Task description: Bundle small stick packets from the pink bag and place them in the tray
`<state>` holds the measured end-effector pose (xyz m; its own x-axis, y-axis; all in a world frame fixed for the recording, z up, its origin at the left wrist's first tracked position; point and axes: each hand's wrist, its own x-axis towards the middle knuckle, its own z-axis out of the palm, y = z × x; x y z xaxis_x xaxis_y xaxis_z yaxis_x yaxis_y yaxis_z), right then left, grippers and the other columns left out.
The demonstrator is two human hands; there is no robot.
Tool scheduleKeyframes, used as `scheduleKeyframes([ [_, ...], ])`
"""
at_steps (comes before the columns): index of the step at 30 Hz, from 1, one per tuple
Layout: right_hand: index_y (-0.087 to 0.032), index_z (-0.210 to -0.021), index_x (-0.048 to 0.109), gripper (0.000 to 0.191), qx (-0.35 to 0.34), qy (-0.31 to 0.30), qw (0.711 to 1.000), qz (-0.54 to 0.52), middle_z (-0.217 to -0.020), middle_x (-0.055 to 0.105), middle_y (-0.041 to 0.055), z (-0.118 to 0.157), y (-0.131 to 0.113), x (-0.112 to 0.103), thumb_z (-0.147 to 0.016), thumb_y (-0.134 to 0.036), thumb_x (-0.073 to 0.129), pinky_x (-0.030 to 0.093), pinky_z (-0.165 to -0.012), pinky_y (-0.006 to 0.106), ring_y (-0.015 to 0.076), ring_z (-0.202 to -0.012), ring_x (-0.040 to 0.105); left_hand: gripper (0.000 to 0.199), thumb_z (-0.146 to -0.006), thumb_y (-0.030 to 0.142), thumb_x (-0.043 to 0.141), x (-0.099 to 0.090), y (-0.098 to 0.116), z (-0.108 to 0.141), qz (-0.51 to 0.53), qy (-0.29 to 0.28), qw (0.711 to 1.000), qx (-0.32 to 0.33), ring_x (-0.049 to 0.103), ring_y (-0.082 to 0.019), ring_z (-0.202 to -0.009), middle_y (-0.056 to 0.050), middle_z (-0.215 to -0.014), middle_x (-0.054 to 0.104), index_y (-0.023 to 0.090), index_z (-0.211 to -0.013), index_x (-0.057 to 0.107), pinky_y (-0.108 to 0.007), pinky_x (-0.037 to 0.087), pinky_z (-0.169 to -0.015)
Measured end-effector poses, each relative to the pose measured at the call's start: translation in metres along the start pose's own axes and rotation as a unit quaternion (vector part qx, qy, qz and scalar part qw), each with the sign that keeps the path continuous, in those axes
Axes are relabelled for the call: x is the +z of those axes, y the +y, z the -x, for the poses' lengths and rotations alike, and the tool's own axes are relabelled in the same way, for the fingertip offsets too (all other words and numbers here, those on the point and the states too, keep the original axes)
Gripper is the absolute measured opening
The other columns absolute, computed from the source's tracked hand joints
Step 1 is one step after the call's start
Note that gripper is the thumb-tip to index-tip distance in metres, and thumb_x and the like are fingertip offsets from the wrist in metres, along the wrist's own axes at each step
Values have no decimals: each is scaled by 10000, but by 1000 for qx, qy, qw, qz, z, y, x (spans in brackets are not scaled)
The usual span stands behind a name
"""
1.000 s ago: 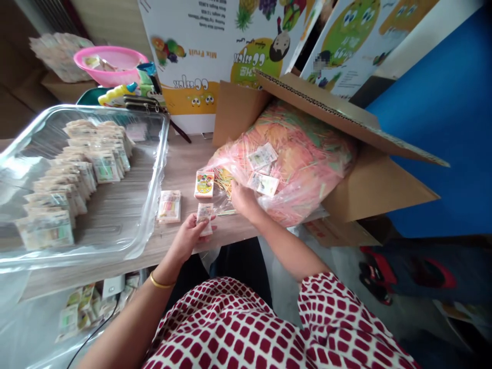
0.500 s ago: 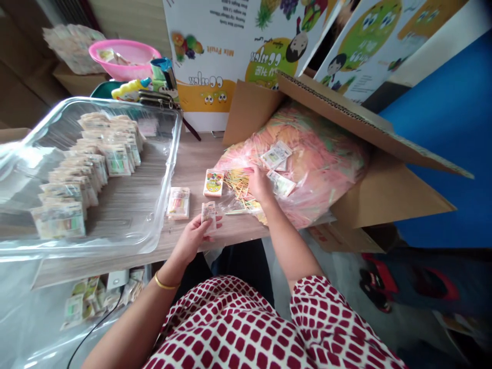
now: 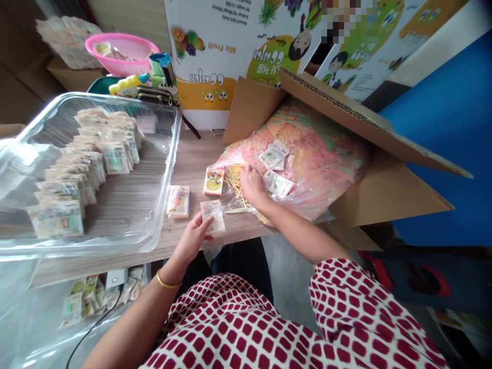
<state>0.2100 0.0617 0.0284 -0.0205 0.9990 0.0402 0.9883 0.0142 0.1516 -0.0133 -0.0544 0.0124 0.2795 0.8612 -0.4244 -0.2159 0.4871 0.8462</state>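
My left hand (image 3: 194,237) pinches a small flat printed packet (image 3: 213,214) by its lower left side, above the table's front edge. At the mouth of a big clear plastic bag (image 3: 319,148), my right hand (image 3: 253,185) has its fingers curled down at a heap of thin coloured sticks (image 3: 232,178); the fingertips are hidden. Left of the sticks is a stack of colourful printed packets (image 3: 213,181). Another packet stack (image 3: 178,201) lies farther left. Loose packets (image 3: 274,155) rest on the bag, right of my right hand.
A clear plastic tray (image 3: 166,192) with rows of filled packets occupies the table's left side. An open cardboard box (image 3: 400,192) surrounds the bag. Behind the tray are a pink basin (image 3: 123,64), a yellow bottle (image 3: 126,86) and a dark pouch (image 3: 157,95). Printed cartons (image 3: 209,102) stand at the back.
The packet in my left hand has turned its broad face more towards me. My right hand has shifted slightly left over the sticks, with its elbow swung out to the right.
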Motion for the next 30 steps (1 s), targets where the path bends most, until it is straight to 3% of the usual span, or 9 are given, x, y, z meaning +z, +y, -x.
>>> scheduleKeyframes([
  [3, -40, -1208, 684, 455, -21, 16, 999, 19, -1208, 628, 265, -3, 5, 0, -937, -2, 321, 493, -869, 436, 342, -1097, 561, 491, -778, 536, 792, -4, -7, -3, 17, 31, 999, -16, 671, -166, -711, -68, -1017, 763, 197, -1128, 732, -185, 461, -414],
  [5, -36, -1199, 689, 442, -42, 13, 999, 23, -1218, 621, 266, -3, 7, -1, -947, -17, 325, 477, -884, 449, 358, -1131, 530, 467, -805, 519, 774, -8, -10, -5, 26, 42, 999, -23, 695, -183, -773, -73, -1089, 757, 211, -1153, 728, -196, 494, -433],
  [9, -41, -1253, 655, 426, -95, 5, 995, 22, -1265, 616, 257, 4, 7, -1, -974, -47, 333, 435, -958, 460, 361, -1192, 497, 411, -845, 484, 741, -11, -12, -7, 49, 39, 998, -9, 711, -222, -915, -73, -1122, 747, 216, -1156, 726, -299, 634, -641],
  [12, -43, -1259, 629, 386, -128, 20, 991, 24, -1253, 631, 242, 10, 5, 3, -987, -75, 356, 391, -1027, 466, 352, -1195, 501, 352, -856, 469, 727, -10, -12, -11, 64, 38, 997, 19, 709, -224, -963, -69, -1104, 750, 201, -1085, 732, -356, 647, -799],
  [14, -54, -1217, 631, 358, -137, 39, 990, 15, -1196, 655, 226, 11, 5, 4, -999, -92, 350, 375, -1046, 470, 347, -1162, 523, 344, -859, 463, 719, -9, -11, -14, 67, 45, 997, 21, 711, -229, -975, -69, -1114, 750, 206, -1086, 727, -364, 648, -798],
  [19, -93, -1162, 619, 325, -82, 41, 987, -133, -1115, 703, 194, 6, 9, 4, -998, -73, 339, 424, -1003, 421, 307, -1093, 601, 386, -833, 462, 746, -8, -6, -19, 51, 41, 998, -3, 707, -247, -943, -80, -1127, 742, 209, -1123, 730, -355, 653, -658],
  [25, -170, -1332, 501, 384, 26, 64, 912, -405, -1074, 706, 88, -1, 11, 4, -1089, -224, 208, 508, -850, 305, 181, -891, 679, 312, -823, 402, 781, 0, 0, -24, 128, 22, 991, 34, 690, -234, -1099, -97, -1161, 744, 154, -1011, 759, -401, 596, -989],
  [27, -181, -1370, 485, 429, 54, 66, 894, -440, -1022, 701, 64, -3, 10, 5, -1092, -256, 167, 513, -814, 299, 163, -798, 669, 341, -813, 415, 792, 3, 0, -26, 120, 21, 992, 35, 690, -245, -1115, -108, -1147, 753, 140, -1014, 762, -425, 576, -1022],
  [30, -178, -1289, 557, 364, 64, 91, 894, -434, -935, 695, 50, -1, 8, 6, -1078, -316, 294, 511, -806, 320, 182, -780, 642, 356, -780, 416, 823, 6, -2, -30, 94, 35, 995, 26, 693, -256, -1108, -110, -1111, 766, 132, -989, 769, -429, 575, -1012],
])
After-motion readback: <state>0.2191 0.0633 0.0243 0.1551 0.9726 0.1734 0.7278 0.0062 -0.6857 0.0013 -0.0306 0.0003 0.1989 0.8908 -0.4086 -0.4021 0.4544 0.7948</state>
